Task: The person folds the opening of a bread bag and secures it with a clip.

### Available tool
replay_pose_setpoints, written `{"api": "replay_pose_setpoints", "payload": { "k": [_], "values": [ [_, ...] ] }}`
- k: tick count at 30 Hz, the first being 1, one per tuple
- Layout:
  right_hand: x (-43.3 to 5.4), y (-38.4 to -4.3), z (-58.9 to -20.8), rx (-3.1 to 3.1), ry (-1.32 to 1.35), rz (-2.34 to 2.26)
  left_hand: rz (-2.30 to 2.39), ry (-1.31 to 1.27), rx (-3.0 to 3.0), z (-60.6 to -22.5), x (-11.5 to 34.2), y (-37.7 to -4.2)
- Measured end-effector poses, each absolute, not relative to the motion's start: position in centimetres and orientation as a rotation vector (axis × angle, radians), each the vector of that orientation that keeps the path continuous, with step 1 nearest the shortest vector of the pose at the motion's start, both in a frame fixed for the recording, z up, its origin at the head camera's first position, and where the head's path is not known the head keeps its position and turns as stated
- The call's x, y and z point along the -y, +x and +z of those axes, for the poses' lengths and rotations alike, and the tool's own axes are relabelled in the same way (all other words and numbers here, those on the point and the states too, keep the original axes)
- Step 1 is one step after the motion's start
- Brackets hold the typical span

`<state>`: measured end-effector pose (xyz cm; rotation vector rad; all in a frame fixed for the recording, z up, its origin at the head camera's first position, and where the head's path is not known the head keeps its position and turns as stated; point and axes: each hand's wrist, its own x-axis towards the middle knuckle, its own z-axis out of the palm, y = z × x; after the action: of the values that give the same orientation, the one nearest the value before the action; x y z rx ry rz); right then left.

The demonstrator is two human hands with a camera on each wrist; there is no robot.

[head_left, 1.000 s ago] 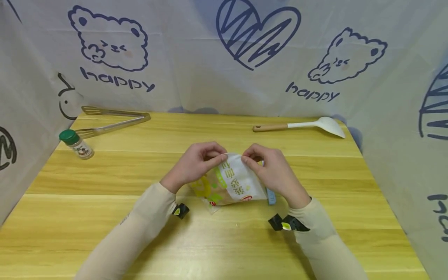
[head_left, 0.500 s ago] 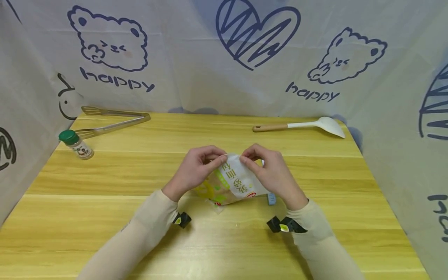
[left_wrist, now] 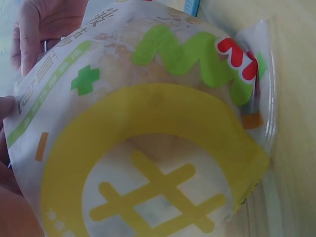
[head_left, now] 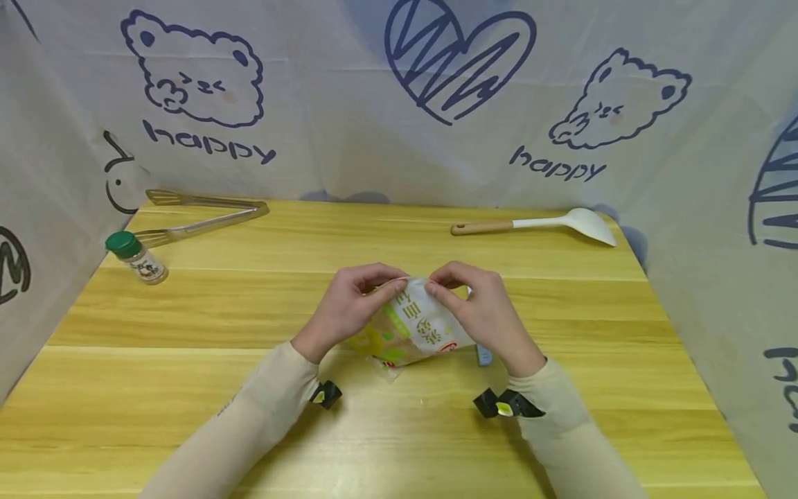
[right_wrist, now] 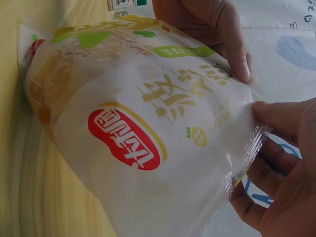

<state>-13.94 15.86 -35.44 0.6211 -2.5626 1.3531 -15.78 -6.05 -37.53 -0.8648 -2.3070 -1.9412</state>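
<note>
A sealed-looking bread package [head_left: 418, 326], white and yellow with green print and a red logo, is held up by its top edge over the table. My left hand [head_left: 352, 301] pinches that edge on the left side, thumb towards me. Close beside it, my right hand [head_left: 483, 305] pinches the same edge on the right. In the right wrist view a brown bread roll [right_wrist: 64, 74] shows through the clear part of the wrapper, and the crimped seam [right_wrist: 247, 155] lies by the right fingers. I cannot tell whether the seam is torn.
Metal tongs [head_left: 218, 215] lie at the back left, near a seasoning jar [head_left: 138, 258] with a green lid. A white ladle with a wooden handle [head_left: 536, 223] lies at the back right. Behind the package, a small blue object [head_left: 483, 355] is partly hidden. Drawn-on white cloth [head_left: 349, 138] surrounds the table.
Both hands have come slightly lower and nearer to me, still pinching the top edge of the bread package. The package has tilted a little; the other things lie where they were.
</note>
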Motion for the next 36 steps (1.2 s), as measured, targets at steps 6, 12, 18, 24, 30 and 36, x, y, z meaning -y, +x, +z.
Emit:
{"api": "replay_pose_setpoints", "payload": {
  "k": [6,12,18,24,30,36],
  "values": [
    [-16.02,-13.88,-35.45,2.499,0.666,1.397,-1.943,-0.906,2.274,-37.76,6.16,-15.75],
    [-15.94,-13.92,-35.66,2.421,0.713,1.453,-1.939,-0.929,2.248,-37.85,6.38,-15.77],
    [-15.78,-14.08,-35.82,2.375,0.754,1.460,-1.927,-0.921,2.236,-37.87,6.58,-15.79],
    [-16.27,-14.16,-35.71,2.383,0.780,1.436,-1.926,-0.952,2.228,-37.92,6.36,-15.84],
    [-16.36,-14.29,-35.51,2.438,0.773,1.357,-1.897,-0.977,2.235,-37.88,6.18,-15.64],
    [-16.19,-14.26,-35.62,2.492,0.781,1.351,-1.904,-0.966,2.237,-38.02,6.01,-15.43]
  ]
}}
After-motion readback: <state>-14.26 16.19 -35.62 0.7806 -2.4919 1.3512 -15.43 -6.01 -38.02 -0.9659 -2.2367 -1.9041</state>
